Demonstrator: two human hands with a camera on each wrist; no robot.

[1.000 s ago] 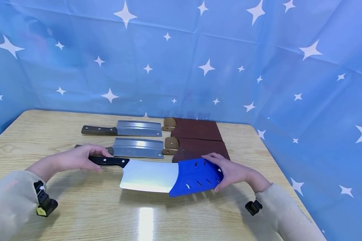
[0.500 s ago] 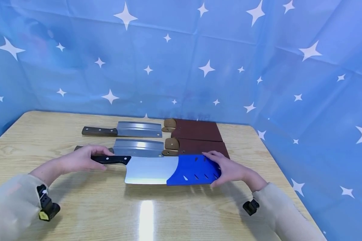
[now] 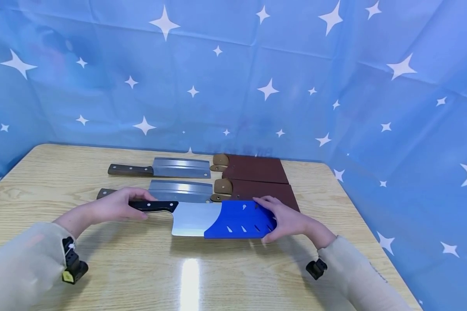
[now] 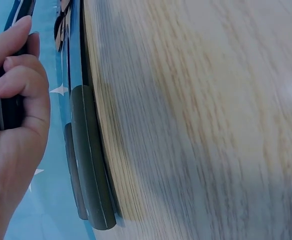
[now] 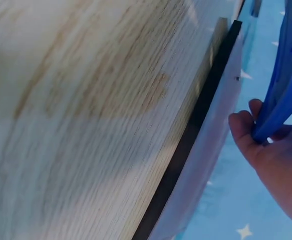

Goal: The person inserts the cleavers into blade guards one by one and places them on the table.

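Observation:
My left hand (image 3: 120, 206) grips the black riveted handle of a cleaver (image 3: 192, 218); the left wrist view shows the fingers curled round that handle (image 4: 8, 107). A slotted blue blade cover (image 3: 233, 220) sits over the right part of the cleaver's blade. My right hand (image 3: 286, 220) holds the cover by its right end, thumb at the lower edge and fingers at the upper. In the right wrist view fingertips wrap the rim of the blue cover (image 5: 281, 85). Cleaver and cover are held level above the table, casting a shadow. The blade's right part is hidden inside the cover.
Behind lie two more cleavers, a far one (image 3: 180, 167) and a nearer one (image 3: 180, 190) partly behind my left hand. To their right are two brown leather sheaths (image 3: 257, 167) with tan straps. A starry blue curtain (image 3: 233, 86) hangs behind the wooden table (image 3: 140, 268).
The cleaver has shifted right and the blue cover left, so the cover hides more of the blade. Both have levelled out from a slight tilt. The hands have come closer together.

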